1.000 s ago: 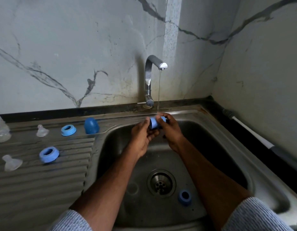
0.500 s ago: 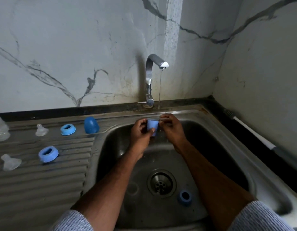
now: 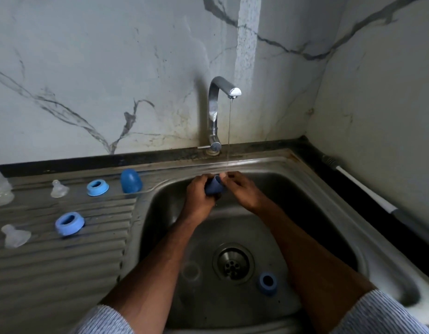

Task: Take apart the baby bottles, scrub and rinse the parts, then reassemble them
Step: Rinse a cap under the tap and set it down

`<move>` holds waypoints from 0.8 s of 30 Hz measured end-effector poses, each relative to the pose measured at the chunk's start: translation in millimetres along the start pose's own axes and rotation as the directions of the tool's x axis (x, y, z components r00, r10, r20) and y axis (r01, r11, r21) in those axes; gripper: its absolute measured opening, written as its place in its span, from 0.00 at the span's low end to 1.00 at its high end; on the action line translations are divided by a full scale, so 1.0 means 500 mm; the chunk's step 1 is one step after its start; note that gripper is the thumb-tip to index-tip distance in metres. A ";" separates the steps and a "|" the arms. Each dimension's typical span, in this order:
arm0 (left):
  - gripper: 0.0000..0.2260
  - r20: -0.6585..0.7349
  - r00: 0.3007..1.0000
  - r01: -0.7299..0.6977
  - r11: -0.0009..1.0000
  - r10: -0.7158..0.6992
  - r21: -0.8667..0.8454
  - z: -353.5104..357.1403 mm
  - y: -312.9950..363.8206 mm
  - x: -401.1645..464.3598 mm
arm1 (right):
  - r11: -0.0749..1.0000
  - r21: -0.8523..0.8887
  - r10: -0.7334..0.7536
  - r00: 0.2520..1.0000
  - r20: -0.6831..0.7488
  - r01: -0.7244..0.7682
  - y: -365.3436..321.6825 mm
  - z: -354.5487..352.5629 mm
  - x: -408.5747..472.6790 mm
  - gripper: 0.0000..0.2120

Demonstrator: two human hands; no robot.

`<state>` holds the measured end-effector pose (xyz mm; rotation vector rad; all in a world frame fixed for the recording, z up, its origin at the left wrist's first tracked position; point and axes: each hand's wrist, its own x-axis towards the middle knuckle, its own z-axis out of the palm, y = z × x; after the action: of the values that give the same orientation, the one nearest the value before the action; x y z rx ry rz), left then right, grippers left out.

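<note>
Blue cap [image 3: 214, 186] gripped by left hand [image 3: 199, 192] under faucet [image 3: 217, 112].

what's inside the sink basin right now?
In the sink: drain, a blue ring beside it, and both hands rinsing a blue cap. The arms cover part of the floor.

- my view: ribbed steel drainboard [image 3: 64, 273] carrying two blue collar rings [image 3: 97, 188] [image 3: 69, 223], a blue cap [image 3: 131, 180], two clear teats [image 3: 59, 189] [image 3: 15, 236]
- clear bottle [image 3: 0, 189] sits at its far-left edge
</note>
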<state>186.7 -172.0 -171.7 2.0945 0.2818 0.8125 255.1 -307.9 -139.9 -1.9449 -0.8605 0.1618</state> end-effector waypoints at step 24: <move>0.17 0.045 0.985 0.173 0.978 -0.169 -0.117 0.009 -0.007 -0.017 | 0.990 -0.134 0.040 0.999 0.031 -0.036 0.007 0.022 0.013 0.05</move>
<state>183.5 -176.7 -179.9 1.9395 0.3794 0.6730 256.6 -296.8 -147.2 -2.0897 -0.8755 0.1631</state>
